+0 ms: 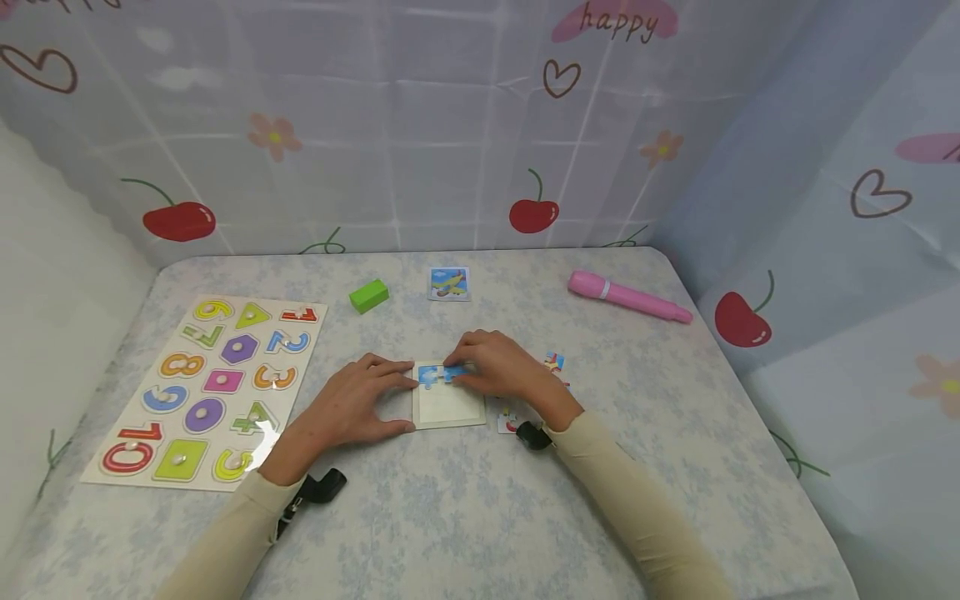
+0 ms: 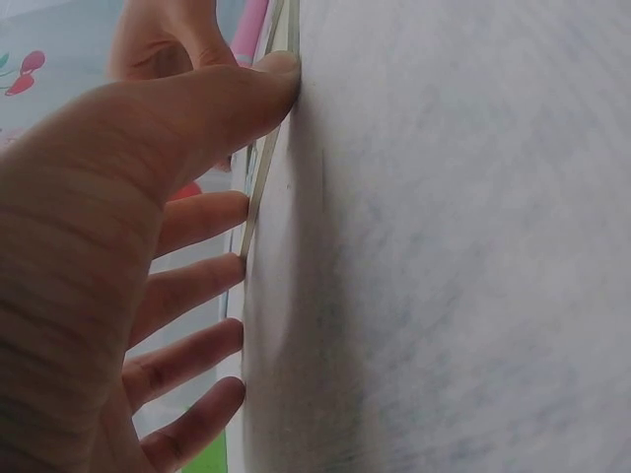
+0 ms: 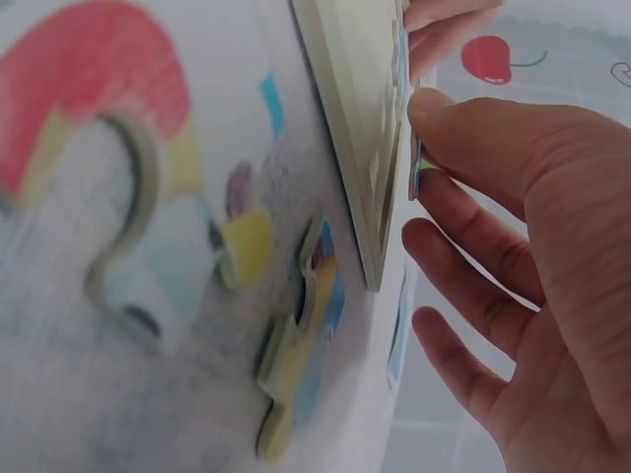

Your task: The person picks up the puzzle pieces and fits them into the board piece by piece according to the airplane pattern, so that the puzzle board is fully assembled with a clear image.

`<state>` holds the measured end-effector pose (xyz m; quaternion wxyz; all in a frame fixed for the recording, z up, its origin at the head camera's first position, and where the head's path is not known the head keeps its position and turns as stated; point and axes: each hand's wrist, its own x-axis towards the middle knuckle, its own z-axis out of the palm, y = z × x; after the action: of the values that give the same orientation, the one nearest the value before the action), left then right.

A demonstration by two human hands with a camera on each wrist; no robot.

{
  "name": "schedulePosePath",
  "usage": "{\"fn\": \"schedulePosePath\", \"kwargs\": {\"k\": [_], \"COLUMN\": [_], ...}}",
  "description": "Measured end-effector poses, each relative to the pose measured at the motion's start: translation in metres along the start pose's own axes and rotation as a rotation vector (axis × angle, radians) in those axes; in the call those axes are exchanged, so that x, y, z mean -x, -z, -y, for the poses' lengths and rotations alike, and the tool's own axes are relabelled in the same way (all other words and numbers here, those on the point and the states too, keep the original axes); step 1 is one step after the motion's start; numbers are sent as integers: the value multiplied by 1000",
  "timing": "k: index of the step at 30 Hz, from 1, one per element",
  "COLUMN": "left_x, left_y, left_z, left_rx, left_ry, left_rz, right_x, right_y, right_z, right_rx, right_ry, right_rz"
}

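Note:
A small cream puzzle tray (image 1: 450, 408) lies mid-table, its raised rim showing in the right wrist view. One blue jigsaw piece (image 1: 427, 377) sits in its top left corner. My left hand (image 1: 355, 402) rests its fingertips and thumb against the tray's left edge, the fingers extended. Over the upper right of the tray, my right hand (image 1: 498, 364) pinches another blue jigsaw piece (image 3: 415, 168) between thumb and forefinger, beside the first. Loose jigsaw pieces (image 3: 301, 335) lie right of the tray, partly hidden by the right wrist in the head view.
A board of numbers and shapes (image 1: 258, 333) lies at the left. Behind the tray are a green block (image 1: 369, 296) and a small airplane picture card (image 1: 449, 284). A pink pen-shaped object (image 1: 630, 297) lies back right. Printed curtains (image 1: 420, 167) stand behind the table.

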<state>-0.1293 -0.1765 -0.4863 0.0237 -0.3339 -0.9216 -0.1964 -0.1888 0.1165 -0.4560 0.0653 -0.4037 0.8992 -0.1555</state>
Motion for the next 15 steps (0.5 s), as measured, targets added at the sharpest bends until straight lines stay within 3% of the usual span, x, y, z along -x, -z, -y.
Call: {"fn": "schedulePosePath", "kwargs": {"k": [15], "left_x": [0], "left_y": [0], "left_z": [1], "left_rx": [6], "left_ry": [-11], "left_rz": [-1], "right_x": [-7], "right_y": [-5], "right_z": [4], "right_rx": [45], "right_ry": [-3], "right_rz": [15]}}
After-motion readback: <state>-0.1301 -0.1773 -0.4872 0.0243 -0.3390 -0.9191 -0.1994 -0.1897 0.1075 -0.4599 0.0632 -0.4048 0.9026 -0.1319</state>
